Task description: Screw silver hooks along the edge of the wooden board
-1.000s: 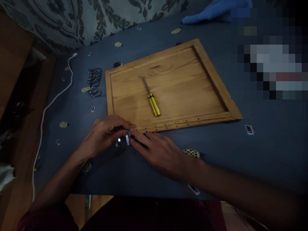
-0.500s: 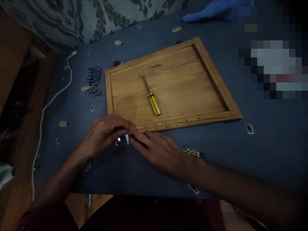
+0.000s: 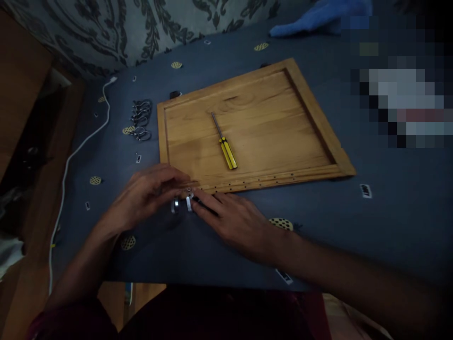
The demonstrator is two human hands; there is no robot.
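A wooden framed board (image 3: 255, 123) lies on the dark cloth, with a row of small holes along its near rail. My right hand (image 3: 237, 222) rests at that rail near the left corner, its fingertips pressing a metal hook (image 3: 188, 203) against the edge. Another metal hook (image 3: 175, 205) hangs at the rail just left of it. Close over the same spot is my left hand (image 3: 145, 193), thumb and fingers apart with nothing visible between them. On the board lies a screwdriver (image 3: 227, 152) with a yellow and black handle, its shaft pointing away from me.
Several loose metal hooks (image 3: 140, 115) lie in a row left of the board. A white cable (image 3: 83, 141) runs down the left side of the cloth. At the back sits a blue cloth (image 3: 318, 19), and a wooden cabinet (image 3: 24, 56) stands at the left.
My left thumb and fingers have parted and drawn slightly left from the hook, leaving its top in view. My right hand stays at the hook.
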